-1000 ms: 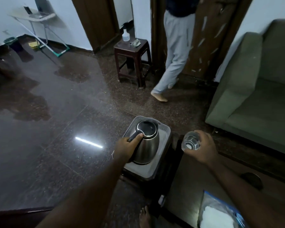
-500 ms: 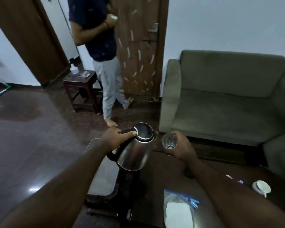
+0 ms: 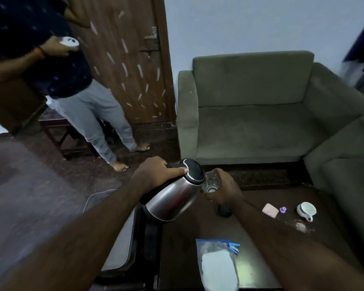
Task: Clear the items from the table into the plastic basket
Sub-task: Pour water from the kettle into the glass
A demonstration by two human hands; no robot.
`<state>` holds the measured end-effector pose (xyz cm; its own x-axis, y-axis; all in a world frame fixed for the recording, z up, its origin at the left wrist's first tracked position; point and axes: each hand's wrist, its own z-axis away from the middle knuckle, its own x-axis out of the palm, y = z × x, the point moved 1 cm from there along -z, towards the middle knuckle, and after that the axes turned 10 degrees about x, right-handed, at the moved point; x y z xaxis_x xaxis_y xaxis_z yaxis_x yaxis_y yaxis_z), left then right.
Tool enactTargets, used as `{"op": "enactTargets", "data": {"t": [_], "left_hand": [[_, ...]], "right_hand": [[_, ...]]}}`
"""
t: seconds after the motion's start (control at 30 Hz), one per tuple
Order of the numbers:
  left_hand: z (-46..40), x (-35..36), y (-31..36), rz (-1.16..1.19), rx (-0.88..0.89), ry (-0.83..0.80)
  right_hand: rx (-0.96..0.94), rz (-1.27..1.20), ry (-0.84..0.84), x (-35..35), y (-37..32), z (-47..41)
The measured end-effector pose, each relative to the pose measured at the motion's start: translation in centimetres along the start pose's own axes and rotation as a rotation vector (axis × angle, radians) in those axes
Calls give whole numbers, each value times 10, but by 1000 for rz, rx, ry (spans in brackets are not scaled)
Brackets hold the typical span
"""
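My left hand (image 3: 153, 174) grips the black handle of a steel kettle (image 3: 172, 198), which is tilted with its lid end toward a clear glass (image 3: 211, 183). My right hand (image 3: 225, 190) holds that glass just beside the kettle's top, above the dark table (image 3: 198, 227). The grey plastic basket (image 3: 105, 198) sits left of the table, below my left forearm, mostly hidden. On the table lie a zip bag with white contents (image 3: 218, 267), a white cup (image 3: 306, 210), a pink card (image 3: 270, 210) and a small purple piece (image 3: 283, 210).
A green sofa (image 3: 250, 122) stands behind the table, another sofa arm (image 3: 345, 175) at right. A person in grey trousers (image 3: 88, 114) stands by a wooden door (image 3: 130, 59), holding a white object. A small wooden stool (image 3: 61, 135) is behind that person's legs.
The kettle was lifted out of the basket and swung right over the table's edge, now tilted against the glass. My view turned right toward the sofa.
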<state>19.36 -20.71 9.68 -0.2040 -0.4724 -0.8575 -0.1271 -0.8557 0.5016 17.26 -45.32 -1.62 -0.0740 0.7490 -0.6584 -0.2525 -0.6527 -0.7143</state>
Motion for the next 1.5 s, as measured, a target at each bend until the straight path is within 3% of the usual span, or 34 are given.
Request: {"op": "enactTargets", "data": {"t": [0.5,1.5], "left_hand": [[-16,0,42,-282,162,-120],[-25,-19,62,-413,222,-170]], "right_hand": [[32,-52,27,-9,9,7],[50,-48,-5,0,28,5]]}}
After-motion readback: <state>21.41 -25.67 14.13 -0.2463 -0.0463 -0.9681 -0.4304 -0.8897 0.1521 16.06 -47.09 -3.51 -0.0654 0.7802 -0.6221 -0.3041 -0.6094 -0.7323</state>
